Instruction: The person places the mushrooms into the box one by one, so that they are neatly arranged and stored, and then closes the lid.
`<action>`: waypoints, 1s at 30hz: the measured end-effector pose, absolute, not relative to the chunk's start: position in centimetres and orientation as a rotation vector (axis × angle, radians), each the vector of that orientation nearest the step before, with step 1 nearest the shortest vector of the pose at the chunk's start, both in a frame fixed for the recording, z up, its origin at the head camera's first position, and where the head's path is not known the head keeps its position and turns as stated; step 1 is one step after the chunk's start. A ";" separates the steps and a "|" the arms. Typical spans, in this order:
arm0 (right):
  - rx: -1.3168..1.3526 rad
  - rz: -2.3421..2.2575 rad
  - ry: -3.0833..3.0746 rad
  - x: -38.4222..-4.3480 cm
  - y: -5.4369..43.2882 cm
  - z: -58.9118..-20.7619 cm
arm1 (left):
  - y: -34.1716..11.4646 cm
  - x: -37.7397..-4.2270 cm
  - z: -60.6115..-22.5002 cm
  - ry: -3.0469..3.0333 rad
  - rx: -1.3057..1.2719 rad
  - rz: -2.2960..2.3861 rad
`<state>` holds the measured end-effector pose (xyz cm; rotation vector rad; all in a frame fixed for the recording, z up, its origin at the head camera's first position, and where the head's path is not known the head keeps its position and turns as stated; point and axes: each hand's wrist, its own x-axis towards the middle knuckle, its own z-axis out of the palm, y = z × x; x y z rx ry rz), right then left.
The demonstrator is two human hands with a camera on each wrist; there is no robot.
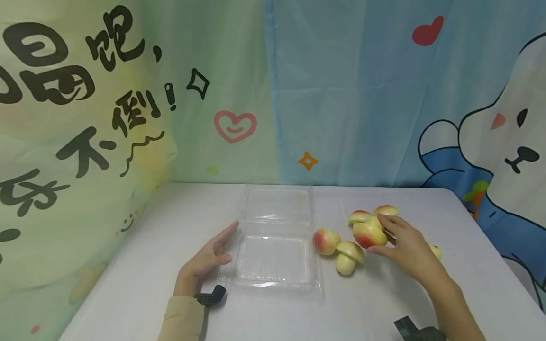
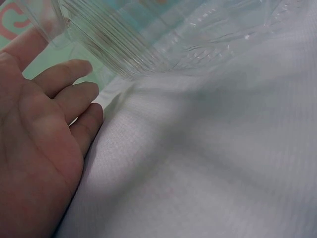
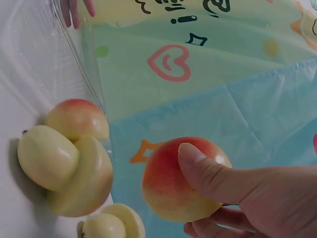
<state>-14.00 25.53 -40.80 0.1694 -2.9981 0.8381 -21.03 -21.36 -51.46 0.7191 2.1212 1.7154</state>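
1. Far left: a printed backdrop (image 1: 141, 156) carries large black characters, a star outline and a smiling heart.
2. Left hand (image 1: 207, 258): the fingers are extended, the thumb stands apart from them, and the palm faces right; the hand grips nothing. The fingertips lie at the container's left edge; whether they touch it cannot be told. A beige sleeve (image 1: 183, 315) covers the forearm, and a dark device (image 1: 212, 296) sits at the wrist.
3. Centre: a clear plastic container (image 1: 273, 258) lies unfolded on the white table (image 1: 362, 308), its two halves one behind the other. The left wrist view shows closely spaced lines along its wall.
4. Right of the container: a red-cheeked piece (image 1: 326, 242) lies near its edge, just beside a mushroom-shaped piece (image 1: 349, 258) with its pale stem toward the viewer.
5. Farther right: the held piece (image 1: 369, 235), rounded, red above and yellow below, is gripped between thumb and fingers of the right hand (image 1: 405, 246). Behind it in the head view appear a left rear piece (image 1: 359, 216) and a right rear piece (image 1: 386, 210).
6. Beyond the right wrist: a partly hidden yellow piece (image 1: 436, 251) shows past the arm.
7. Far right: a white cartoon animal (image 1: 503, 142) in blue is printed on the backdrop.
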 end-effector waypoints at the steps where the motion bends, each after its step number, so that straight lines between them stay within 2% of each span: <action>1: 0.183 0.843 -2.987 -14.0 25.4 -40.8 | -21.4 -21.0 -51.4 2.119 0.713 1.716; 30: 0.411 1.094 -2.774 -13.8 21.0 -41.6 | -21.4 -21.3 -51.8 2.103 0.743 1.731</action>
